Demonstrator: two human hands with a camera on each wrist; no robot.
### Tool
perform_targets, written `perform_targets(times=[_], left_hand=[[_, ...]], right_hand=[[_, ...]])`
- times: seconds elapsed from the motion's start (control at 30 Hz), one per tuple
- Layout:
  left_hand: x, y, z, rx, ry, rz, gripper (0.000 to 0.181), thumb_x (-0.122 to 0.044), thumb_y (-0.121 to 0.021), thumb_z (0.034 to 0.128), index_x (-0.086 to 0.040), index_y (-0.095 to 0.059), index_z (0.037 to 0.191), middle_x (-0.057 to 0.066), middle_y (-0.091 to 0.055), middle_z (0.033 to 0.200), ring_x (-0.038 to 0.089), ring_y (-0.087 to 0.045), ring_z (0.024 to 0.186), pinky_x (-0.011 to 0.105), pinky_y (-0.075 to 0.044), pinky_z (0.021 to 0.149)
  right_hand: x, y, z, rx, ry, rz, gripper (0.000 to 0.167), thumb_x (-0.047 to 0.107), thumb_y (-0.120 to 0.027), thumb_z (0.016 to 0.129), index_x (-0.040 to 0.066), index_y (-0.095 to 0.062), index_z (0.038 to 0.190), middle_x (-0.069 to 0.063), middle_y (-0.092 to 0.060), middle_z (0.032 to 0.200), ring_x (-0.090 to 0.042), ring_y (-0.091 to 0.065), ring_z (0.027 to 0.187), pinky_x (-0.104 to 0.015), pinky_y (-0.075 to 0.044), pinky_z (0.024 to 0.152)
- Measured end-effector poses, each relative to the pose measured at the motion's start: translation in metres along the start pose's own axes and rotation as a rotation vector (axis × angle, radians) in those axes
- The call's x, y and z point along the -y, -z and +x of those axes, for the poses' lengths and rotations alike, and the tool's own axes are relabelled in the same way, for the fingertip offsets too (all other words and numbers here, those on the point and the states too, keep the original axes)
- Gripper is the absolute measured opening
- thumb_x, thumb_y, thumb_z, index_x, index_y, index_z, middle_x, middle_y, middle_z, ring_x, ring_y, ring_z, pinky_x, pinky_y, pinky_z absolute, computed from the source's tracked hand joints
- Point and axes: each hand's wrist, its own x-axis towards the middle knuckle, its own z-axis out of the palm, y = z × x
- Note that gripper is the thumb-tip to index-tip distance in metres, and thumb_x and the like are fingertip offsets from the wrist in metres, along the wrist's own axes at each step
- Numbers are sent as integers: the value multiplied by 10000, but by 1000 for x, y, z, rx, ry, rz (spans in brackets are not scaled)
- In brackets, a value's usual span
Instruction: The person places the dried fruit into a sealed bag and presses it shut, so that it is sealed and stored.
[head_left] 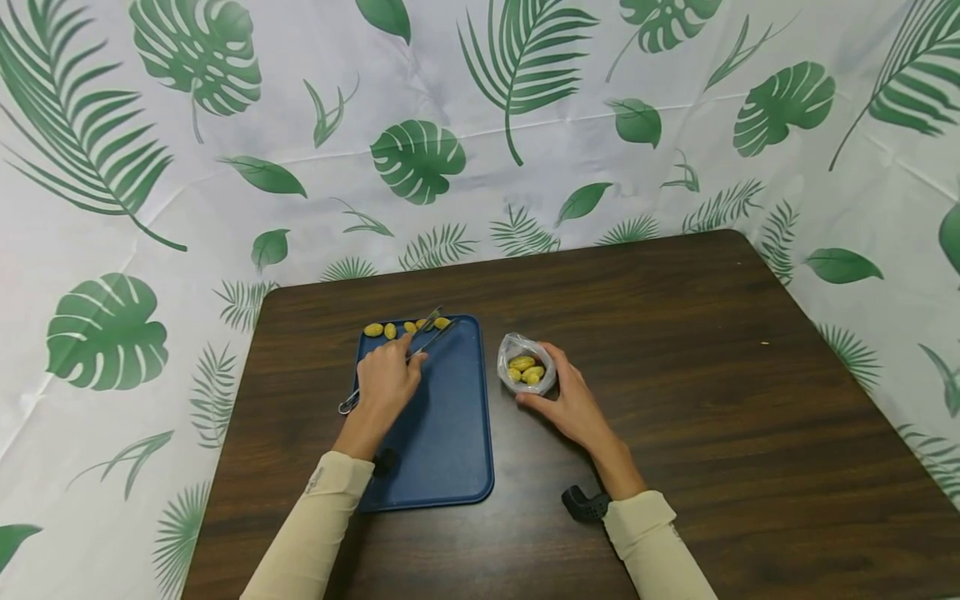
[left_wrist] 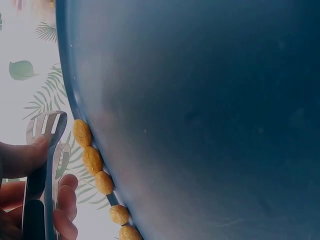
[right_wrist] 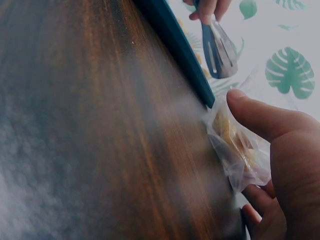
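Observation:
Metal tongs (head_left: 431, 335) are gripped in the left hand (head_left: 386, 379), above the blue tray's far part; their slotted tips (left_wrist: 47, 127) hold nothing in the left wrist view. Several yellow oval pieces (head_left: 373, 330) lie in a row along the tray's far edge, also seen as a curved line of pieces (left_wrist: 92, 160) in the left wrist view. To the right of the tray, the right hand (head_left: 573, 404) holds a clear plastic bag (head_left: 550, 377) from its right side, thumb and fingers around it. Inside the open bag are several yellow pieces (head_left: 522, 364).
The blue tray (head_left: 450, 442) lies on the left part of a dark wooden table (head_left: 720, 400). A small yellowish speck (head_left: 765, 342) is on the table at the right. A white cloth with green leaf prints (head_left: 420, 162) hangs behind the table.

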Motion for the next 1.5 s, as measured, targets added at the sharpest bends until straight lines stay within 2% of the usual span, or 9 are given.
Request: perform_targets(times=[0.23,0.47,0.73,1.0,1.27,1.5], left_hand=[[2,-3,5,7,-12,36,429,-288,-728,968,-30,-702,1310,154,-771,886,325,-676,639,466,-537,557],[3,-5,6,18,-27,38,396,-269,-717,977,-33,-712,1296,152,-772,835,281,-628,552,434,-501,501],[3,-6,2,44,-35,77,270,-247,-698,988,-64,-772,1171,137,-736,741,241,-591,542,443,-515,533],[2,-4,-2,42,-27,60,242,-228,-691,990,-68,-772,1152,111,-691,697,221,-559,547,432,-509,551],[6,4,-10,-8,-18,34,260,-235,-710,974,-88,-776,1178,160,-766,805,323,-678,639,506,-545,587],[9,13,-14,-37,13,2,303,-260,-714,973,-84,-765,1214,196,-779,885,385,-699,689,536,-541,590]], right_hand=[[0,0,2,-1,9,10,917,381,-872,835,244,-343,1572,-90,-495,1550,-354,-460,1437,-650,-351,1152],[-1,0,1,2,9,4,918,386,-869,837,237,-340,1572,-89,-491,1553,-358,-458,1435,-656,-353,1148],[-2,-1,1,-2,17,7,913,386,-871,834,238,-349,1568,-95,-502,1541,-355,-474,1421,-652,-365,1142],[-1,-1,0,-6,25,13,911,372,-876,832,232,-354,1565,-100,-508,1535,-359,-473,1421,-655,-363,1140],[-2,-1,1,-6,30,25,908,361,-877,833,234,-355,1565,-101,-511,1530,-345,-480,1419,-641,-367,1146],[-2,-1,1,-8,26,16,910,376,-876,831,252,-355,1566,-93,-516,1526,-347,-482,1416,-640,-367,1144]])
